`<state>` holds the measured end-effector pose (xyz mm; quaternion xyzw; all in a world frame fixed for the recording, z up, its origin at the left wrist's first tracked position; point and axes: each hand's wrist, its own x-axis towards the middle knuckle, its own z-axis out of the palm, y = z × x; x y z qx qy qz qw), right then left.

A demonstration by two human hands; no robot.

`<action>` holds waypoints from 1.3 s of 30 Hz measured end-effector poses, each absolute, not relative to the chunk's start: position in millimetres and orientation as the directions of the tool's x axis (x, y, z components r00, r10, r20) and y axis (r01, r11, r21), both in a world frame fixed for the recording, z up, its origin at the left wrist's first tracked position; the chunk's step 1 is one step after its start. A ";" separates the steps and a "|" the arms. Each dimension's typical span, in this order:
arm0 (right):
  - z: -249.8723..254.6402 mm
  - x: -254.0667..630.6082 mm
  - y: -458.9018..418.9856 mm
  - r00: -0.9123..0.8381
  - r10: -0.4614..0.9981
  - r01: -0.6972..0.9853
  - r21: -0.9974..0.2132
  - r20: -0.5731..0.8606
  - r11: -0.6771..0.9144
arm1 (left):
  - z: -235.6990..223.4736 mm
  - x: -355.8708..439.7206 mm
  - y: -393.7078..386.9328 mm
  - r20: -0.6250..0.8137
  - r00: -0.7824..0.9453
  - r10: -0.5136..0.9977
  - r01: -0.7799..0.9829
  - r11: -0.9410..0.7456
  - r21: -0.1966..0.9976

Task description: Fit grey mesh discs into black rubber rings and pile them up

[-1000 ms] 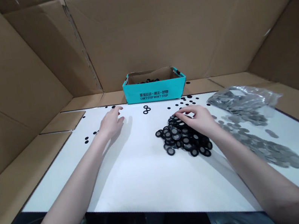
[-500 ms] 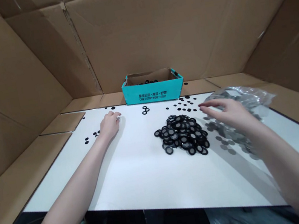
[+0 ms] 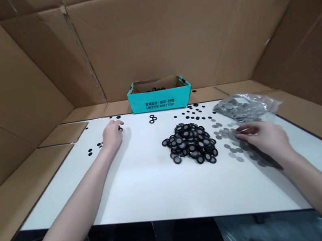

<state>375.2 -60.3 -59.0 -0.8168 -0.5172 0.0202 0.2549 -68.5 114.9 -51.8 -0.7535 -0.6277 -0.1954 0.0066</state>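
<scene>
At the left of the white table, my left hand (image 3: 113,135) has its fingers curled around a small black ring (image 3: 120,129), which is partly hidden by them. My right hand (image 3: 264,136) is over the scattered thin grey discs (image 3: 230,150) at the right, thumb and fingertips pinched together at a grey disc (image 3: 234,134). Between the hands lies a heap of black rings with grey centres (image 3: 191,143). Several small black discs (image 3: 196,111) are spread behind the heap, and three open black rings (image 3: 152,118) touch each other left of them.
A turquoise box (image 3: 160,99) with black rings inside stands at the back. A clear plastic bag (image 3: 246,106) with grey discs lies at the right rear. Cardboard walls (image 3: 147,36) surround the table (image 3: 147,188). More black pieces (image 3: 90,152) lie at far left.
My right hand has moved down and right from beside the black discs to the grey discs, and its fingers have closed. A black ring now shows at my left fingertips. The view has shifted slightly.
</scene>
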 end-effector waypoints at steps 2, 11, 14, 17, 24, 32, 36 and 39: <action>-56.1 377.4 -60.8 0.481 0.838 0.819 -0.472 0.259 -0.325 | -53.2 -71.1 116.7 0.325 0.130 0.937 0.938 -0.223 0.266; -35.9 377.6 -63.4 0.499 0.799 0.814 -0.497 0.337 -0.298 | -52.8 -74.6 119.4 0.381 0.108 0.918 0.876 -0.269 0.400; -33.8 374.5 -60.8 0.507 0.785 0.810 -0.507 0.355 -0.295 | -49.8 -72.4 115.7 0.383 0.111 0.917 0.845 -0.290 0.450; -29.7 369.0 -59.8 0.534 0.760 0.792 -0.534 0.370 -0.297 | -45.7 -69.8 111.1 0.382 0.107 0.918 0.801 -0.307 0.514; -9.4 335.3 -56.1 0.525 0.778 0.697 -0.700 0.347 -0.158 | -33.2 -52.6 95.2 0.331 0.166 0.929 0.572 -0.365 0.735; -5.9 242.5 -30.1 0.184 0.921 0.420 -0.875 0.343 0.242 | -18.9 -13.3 42.1 0.261 0.440 0.860 0.212 -0.381 0.900; -0.1 202.6 -28.7 0.027 0.935 0.276 -0.902 0.354 0.333 | -16.6 -5.7 24.9 0.215 0.550 0.807 -0.064 -0.216 0.974; 3.6 191.3 -30.1 -0.004 0.928 0.232 -0.903 0.372 0.362 | -15.2 -5.0 20.5 0.223 0.567 0.793 -0.134 -0.178 0.975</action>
